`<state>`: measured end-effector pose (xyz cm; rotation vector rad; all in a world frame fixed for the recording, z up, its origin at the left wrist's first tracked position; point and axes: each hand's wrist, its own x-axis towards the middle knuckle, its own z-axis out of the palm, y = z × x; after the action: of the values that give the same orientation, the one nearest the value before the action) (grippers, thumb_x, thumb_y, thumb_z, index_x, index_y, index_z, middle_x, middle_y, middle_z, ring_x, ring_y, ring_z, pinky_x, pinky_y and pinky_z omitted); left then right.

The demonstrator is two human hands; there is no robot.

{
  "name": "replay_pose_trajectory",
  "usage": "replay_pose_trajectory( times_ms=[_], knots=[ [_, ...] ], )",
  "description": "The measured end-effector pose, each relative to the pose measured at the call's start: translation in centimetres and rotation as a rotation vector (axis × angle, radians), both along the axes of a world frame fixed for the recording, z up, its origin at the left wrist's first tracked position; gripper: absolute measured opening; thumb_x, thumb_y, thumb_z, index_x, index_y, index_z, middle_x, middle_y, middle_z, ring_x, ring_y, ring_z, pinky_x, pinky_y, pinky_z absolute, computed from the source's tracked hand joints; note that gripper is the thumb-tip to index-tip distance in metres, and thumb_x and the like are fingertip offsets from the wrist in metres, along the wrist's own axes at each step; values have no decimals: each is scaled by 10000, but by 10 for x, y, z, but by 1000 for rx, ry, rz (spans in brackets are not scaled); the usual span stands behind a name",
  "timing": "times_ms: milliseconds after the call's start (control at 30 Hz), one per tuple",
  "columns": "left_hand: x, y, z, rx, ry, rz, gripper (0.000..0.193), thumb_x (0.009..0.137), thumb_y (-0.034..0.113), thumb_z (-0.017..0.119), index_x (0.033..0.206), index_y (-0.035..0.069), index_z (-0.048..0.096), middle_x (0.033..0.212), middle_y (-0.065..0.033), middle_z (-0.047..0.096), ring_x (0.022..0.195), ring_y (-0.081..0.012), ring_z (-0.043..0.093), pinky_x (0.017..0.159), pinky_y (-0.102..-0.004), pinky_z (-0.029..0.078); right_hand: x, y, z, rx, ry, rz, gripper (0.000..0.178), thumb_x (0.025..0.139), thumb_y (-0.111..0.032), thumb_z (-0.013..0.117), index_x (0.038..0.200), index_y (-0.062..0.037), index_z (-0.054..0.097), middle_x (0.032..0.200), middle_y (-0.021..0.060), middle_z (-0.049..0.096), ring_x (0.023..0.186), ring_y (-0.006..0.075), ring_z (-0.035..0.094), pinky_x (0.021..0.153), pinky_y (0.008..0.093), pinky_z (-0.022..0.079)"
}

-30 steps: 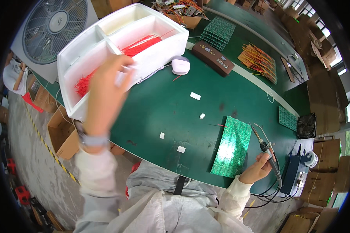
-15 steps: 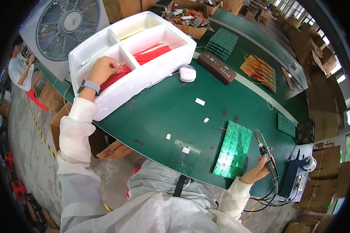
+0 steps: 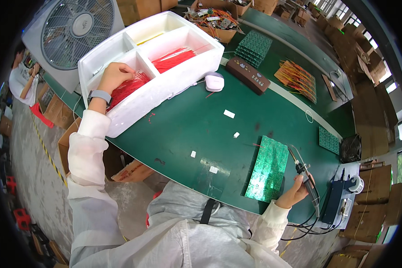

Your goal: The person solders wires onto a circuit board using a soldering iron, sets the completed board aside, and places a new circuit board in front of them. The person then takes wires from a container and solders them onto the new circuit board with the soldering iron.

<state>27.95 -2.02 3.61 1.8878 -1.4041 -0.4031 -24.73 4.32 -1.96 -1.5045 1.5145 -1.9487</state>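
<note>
Ten o'clock: left hand (image 3: 115, 77), curled down at red wires (image 3: 131, 88) in white foam box (image 3: 165, 91); closure on any strand impossible to tell. Four o'clock: green circuit board (image 3: 268, 169), flat on green table (image 3: 187, 129); beside it, right hand (image 3: 295, 193), wrapped around soldering iron (image 3: 309, 184), tip toward eleven.

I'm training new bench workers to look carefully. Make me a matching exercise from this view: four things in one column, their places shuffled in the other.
Things
1. Left hand
2. Right hand
3. Brown case
4. Large grey fan

Places
A. Beside a stack of green circuit boards
B. In the picture's upper left corner
C. Around the handle of the soldering iron
D. At red wires in the white foam box

Pairs: 1-D, 2-C, 3-A, 4-B
</note>
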Motion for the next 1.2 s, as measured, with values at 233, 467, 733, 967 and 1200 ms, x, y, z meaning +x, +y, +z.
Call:
replay_pose_trajectory(
  times_ms=[233, 467, 733, 967, 1200],
  knots=[
    [0, -1, 12, -177, 277, -15, 126, 714, 48, 596, 820, -14, 619, 723, -81, 619, 647, -126, 573, 623, -212, 450, 4, 4, 6, 61, -123, 26, 232, 801, -94, 546, 989, 6, 455, 810, 41, 484, 688, 99, 447, 617, 217, 376],
    [-2, -1, 9, -147, 48, -15, 121, 738, 64, 580, 822, -15, 619, 700, -67, 610, 645, -109, 552, 632, -206, 436, 2, 5, 2, 73, -158, 33, 232, 783, -66, 564, 977, 5, 461, 809, 50, 497, 698, 105, 486, 622, 213, 401],
    [-33, 14, 40, -445, 197, -28, 144, 812, 115, 538, 867, -3, 600, 829, -35, 596, 707, -103, 540, 669, -211, 420, 8, 9, 9, 87, -152, 51, 216, 774, -49, 574, 952, 18, 472, 789, 74, 527, 621, 106, 507, 568, 209, 425],
    [-239, 60, 37, -353, 128, -424, 84, 745, 1, 565, 825, 14, 588, 780, -80, 582, 690, -189, 567, 624, -252, 441, 5, 17, 10, 118, -130, -20, 217, 776, -60, 581, 945, 25, 475, 751, 77, 533, 594, 106, 507, 552, 212, 428],
    [-330, 46, -35, -220, 445, -570, 74, 727, 4, 589, 774, 5, 532, 713, -52, 519, 620, -137, 530, 568, -234, 435, 10, 25, 9, 115, -174, -18, 256, 758, -115, 616, 928, 10, 471, 730, 73, 529, 584, 112, 508, 534, 215, 432]
  ],
)
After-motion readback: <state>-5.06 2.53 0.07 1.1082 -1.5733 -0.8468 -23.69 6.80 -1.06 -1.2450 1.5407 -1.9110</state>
